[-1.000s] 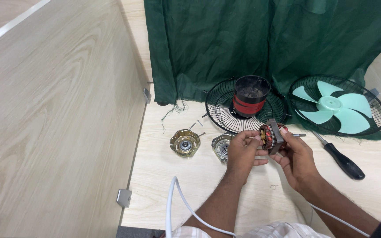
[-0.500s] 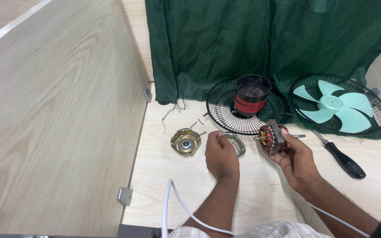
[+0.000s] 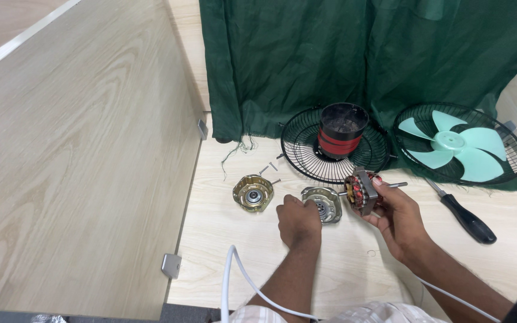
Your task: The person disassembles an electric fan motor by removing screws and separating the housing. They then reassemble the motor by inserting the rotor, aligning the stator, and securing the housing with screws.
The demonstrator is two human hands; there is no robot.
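The stator point(image 3: 361, 191), a square block with copper windings and a shaft poking out to the right, sits upright in the right hand point(image 3: 397, 220), just above the table point(image 3: 342, 269). The fingers wrap round its far side and the thumb presses its near face, so the hand is closed on it.

The left hand point(image 3: 298, 222) rests knuckles-up on the table, its fingers curled onto the near edge of a silver end cap point(image 3: 324, 203) lying flat just left of the stator. Whether those fingers actually pinch the cap or only touch it is hard to tell, since the hand hides the contact.

A brass-coloured end cap point(image 3: 252, 193) lies further left, apart from the hand, with a few screws point(image 3: 264, 170) just behind it. Behind the hands a black grille point(image 3: 306, 149) carries a black and red housing point(image 3: 342, 128); a second grille with a pale green blade point(image 3: 456, 143) lies to its right. A screwdriver point(image 3: 465, 215) lies right of the right hand. A white cable point(image 3: 234, 281) runs beside the left forearm.
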